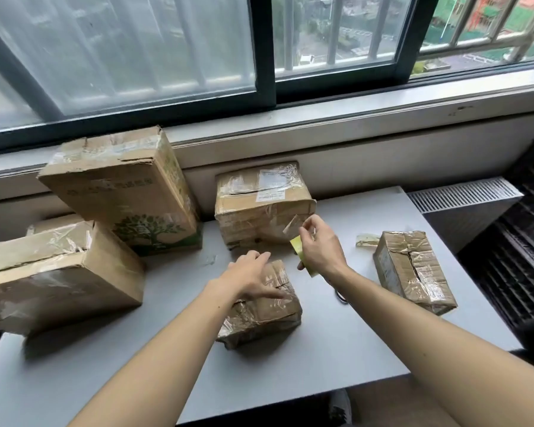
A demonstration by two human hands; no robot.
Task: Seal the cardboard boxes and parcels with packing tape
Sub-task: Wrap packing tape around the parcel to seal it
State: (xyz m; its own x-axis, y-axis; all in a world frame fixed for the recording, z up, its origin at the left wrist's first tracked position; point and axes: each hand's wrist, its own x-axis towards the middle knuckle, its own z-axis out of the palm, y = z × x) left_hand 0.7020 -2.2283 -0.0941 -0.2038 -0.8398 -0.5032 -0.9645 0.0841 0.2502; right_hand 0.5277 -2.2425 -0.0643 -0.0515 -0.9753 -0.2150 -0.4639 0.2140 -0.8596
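Your L hand [250,272] lies flat, fingers straight, on the box [272,309] to steady it; R hand [321,251] pinches a tape strip [293,227], prob. ready for the seam.

Your grey table [336,349] stands below a dark-framed sliding window [265,50]; a white vent grille [463,195] sits just beside its right edge.
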